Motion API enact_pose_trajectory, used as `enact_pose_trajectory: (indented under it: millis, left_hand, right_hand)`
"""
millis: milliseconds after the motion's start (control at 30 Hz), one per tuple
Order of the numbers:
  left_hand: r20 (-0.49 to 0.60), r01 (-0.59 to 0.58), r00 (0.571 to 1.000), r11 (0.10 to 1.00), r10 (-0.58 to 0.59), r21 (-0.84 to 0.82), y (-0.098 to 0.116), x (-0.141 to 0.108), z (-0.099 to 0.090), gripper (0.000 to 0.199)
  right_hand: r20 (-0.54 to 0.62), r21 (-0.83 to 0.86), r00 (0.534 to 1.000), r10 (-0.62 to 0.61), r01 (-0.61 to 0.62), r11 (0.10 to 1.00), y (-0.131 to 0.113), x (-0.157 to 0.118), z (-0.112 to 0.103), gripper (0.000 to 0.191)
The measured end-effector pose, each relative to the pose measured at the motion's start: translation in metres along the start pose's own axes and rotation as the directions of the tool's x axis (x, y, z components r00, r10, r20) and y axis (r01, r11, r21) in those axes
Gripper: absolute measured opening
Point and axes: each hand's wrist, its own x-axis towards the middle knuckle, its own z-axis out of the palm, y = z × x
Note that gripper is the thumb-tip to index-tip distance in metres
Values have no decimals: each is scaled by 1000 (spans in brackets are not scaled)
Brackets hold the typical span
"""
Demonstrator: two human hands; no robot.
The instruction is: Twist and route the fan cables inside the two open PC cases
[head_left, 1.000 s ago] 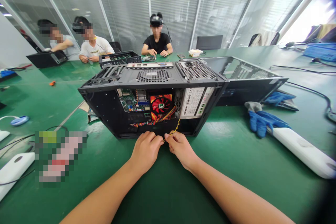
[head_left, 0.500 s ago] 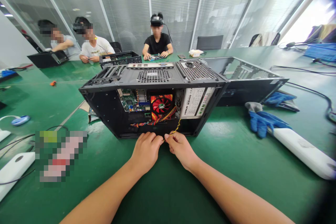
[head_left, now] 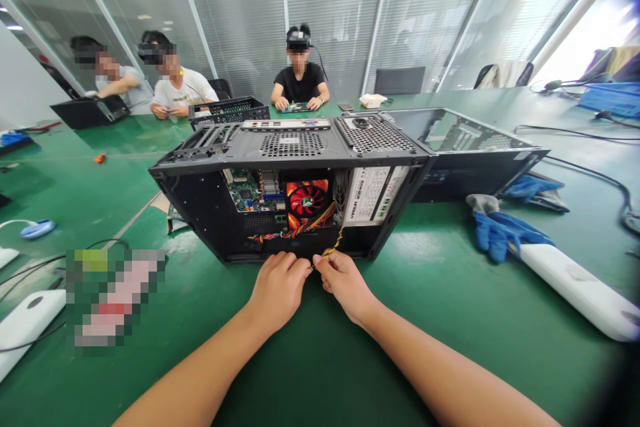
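Observation:
A black computer case (head_left: 240, 159) lies open toward me, with a red fan (head_left: 306, 203), a circuit board (head_left: 245, 195) and a labelled power supply (head_left: 376, 195) inside. From beneath the power supply a twisted yellow-black cable (head_left: 340, 240) runs down to my hands at the case's near edge. My left hand (head_left: 281, 285) has its fingers curled round the cable's end. Touching it, my right hand (head_left: 345, 283) pinches the same cable between thumb and forefinger. The cable's tip is hidden by my fingers. Multicoloured wires (head_left: 295, 233) lie bundled below the fan.
Blue gloves (head_left: 505, 233) and a white power strip (head_left: 575, 287) lie at the right. Another case (head_left: 480, 173) stands behind on the right. At the left are a white device (head_left: 30, 323) and black cables. Three people sit across the green table (head_left: 200, 360).
My hands and the cable look the same. The hands of the person across the table have shifted slightly on a circuit board.

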Motion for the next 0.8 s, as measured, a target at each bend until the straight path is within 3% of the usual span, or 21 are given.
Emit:
enact_pose_trajectory:
  millis: [800]
  left_hand:
    - [14, 2, 1000, 1000, -2, 14, 0, 0, -1, 23]
  right_hand:
    - [3, -4, 1000, 0, 0, 1000, -4, -2, 1, 47]
